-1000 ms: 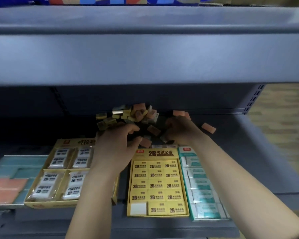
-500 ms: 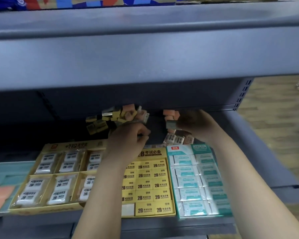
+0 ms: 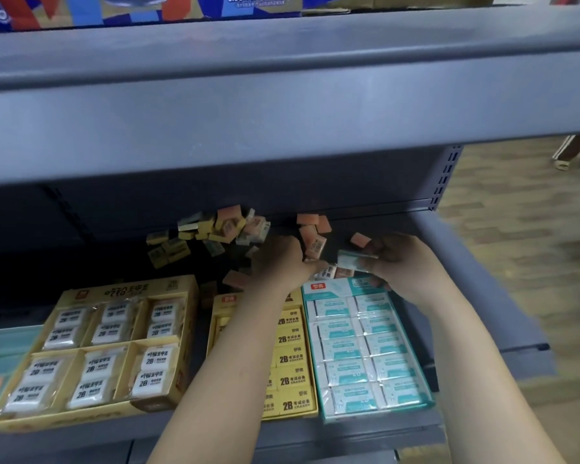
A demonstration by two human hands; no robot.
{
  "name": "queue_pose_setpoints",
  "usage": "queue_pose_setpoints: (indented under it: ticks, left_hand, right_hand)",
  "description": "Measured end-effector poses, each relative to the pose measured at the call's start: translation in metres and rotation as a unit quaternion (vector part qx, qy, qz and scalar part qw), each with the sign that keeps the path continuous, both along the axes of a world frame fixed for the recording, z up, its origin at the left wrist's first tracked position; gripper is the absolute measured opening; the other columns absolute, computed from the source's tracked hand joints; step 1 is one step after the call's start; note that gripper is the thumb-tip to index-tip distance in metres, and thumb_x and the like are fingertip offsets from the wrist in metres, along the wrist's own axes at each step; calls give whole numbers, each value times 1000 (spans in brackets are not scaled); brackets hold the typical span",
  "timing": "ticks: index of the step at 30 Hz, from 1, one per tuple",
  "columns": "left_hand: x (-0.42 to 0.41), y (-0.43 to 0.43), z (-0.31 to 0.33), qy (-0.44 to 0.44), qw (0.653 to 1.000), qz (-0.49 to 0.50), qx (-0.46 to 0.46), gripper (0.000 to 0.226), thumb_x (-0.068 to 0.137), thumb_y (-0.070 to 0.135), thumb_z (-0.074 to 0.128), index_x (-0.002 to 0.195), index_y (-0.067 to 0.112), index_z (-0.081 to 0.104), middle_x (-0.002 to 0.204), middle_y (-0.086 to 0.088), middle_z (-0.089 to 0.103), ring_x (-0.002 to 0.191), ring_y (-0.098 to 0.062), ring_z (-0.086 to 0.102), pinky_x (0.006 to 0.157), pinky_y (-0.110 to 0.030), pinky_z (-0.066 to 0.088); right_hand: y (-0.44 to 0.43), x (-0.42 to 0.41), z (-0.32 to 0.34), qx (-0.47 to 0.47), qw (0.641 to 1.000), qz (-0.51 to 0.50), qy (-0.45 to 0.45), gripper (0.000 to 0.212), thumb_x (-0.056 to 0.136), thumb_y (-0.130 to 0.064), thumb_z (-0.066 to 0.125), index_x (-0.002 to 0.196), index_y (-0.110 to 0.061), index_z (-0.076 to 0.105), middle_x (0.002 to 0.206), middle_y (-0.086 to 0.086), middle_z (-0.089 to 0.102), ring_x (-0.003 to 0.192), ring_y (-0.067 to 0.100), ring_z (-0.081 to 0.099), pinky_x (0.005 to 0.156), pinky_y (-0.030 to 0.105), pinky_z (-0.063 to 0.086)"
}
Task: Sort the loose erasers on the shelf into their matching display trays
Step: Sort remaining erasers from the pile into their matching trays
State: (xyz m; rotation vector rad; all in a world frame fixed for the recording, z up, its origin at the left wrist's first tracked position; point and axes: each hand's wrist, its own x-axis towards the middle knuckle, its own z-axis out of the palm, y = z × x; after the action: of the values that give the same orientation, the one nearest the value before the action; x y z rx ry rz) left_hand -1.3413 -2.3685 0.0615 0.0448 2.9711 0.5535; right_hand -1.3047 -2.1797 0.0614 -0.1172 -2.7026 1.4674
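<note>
A pile of loose erasers, yellow, pink and white, lies at the back of the grey shelf. My right hand pinches a white-and-teal eraser just above the back edge of the teal tray. My left hand reaches into the loose pink erasers with fingers curled; what they hold is hidden. My left forearm covers much of the yellow 2B tray.
A larger yellow tray of wrapped white erasers sits to the left. At the far left is a teal tray with pink erasers. The upper shelf overhangs low. Wooden floor shows to the right.
My right hand has picked a white-and-teal eraser from the pile and drawn it back toward the teal tray. My left hand shifted right into the pink erasers. The view drifted left.
</note>
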Motion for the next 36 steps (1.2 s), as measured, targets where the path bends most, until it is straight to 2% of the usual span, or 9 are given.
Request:
queue_pose_setpoints:
  ticks: [4,8,11,16,22,24,29,32,36]
  left_hand:
    - [-5,2,-1,-38,999,7,33,47,70,65,74,83,20,67,85,2,66,84,-20,63,84,-42,52]
    - [-6,4,-2,-78,992,18,101,39,75,49,78,94,20,61,93,1,65,83,-15,63,67,-31,49]
    - [-5,5,-2,-71,987,12,144,37,75,42,80,93,26,53,98,4,61,86,-14,62,67,-30,49]
    - [0,0,4,-32,972,16,233,31,82,28,76,100,25,51,101,7,59,84,-9,58,69,-28,48]
    - [30,-29,21,33,953,35,299,28,86,35,70,107,27,55,99,12,59,86,-1,57,63,-21,41]
    - [44,-40,22,36,951,39,306,27,85,36,71,106,29,56,100,13,60,86,1,56,62,-19,39]
    - [69,-58,19,43,952,56,298,27,87,36,69,109,33,54,94,20,58,79,8,54,55,-7,34]
    - [76,-67,17,61,950,72,298,32,84,40,71,111,30,58,99,17,64,87,0,60,63,-17,40]
    - [83,-74,17,71,949,78,296,32,84,40,71,112,30,59,100,15,65,88,-3,61,66,-23,44]
  right_hand:
    - [1,4,1,-2,1000,-7,-3,14,83,-18,75,79,-22,63,69,-3,70,56,13,67,63,38,55]
    - [2,7,1,-23,1000,-1,-3,17,81,-11,76,79,-22,63,60,0,69,56,17,65,63,40,54]
    - [1,11,4,-50,999,7,-5,19,78,-7,78,81,-21,65,64,2,67,54,14,61,61,35,50]
    - [-2,22,9,-185,981,55,-23,23,81,2,73,91,-17,67,82,5,74,77,21,72,72,37,56]
    - [-11,34,12,-292,948,108,-64,28,88,7,62,109,-9,56,96,12,66,85,25,72,74,36,61]
    - [-14,37,11,-308,940,122,-80,27,91,6,58,113,-8,51,97,13,64,86,29,73,64,32,61]
    - [-19,40,9,-263,946,170,-80,40,87,4,64,116,-14,44,86,4,66,63,28,63,48,25,48]
    - [-23,42,9,-258,944,193,-72,49,80,8,72,115,-11,43,73,-4,64,51,20,47,44,22,41]
    - [-28,48,13,-282,933,209,-81,37,70,-2,82,94,-7,54,69,5,66,49,14,51,40,18,36]
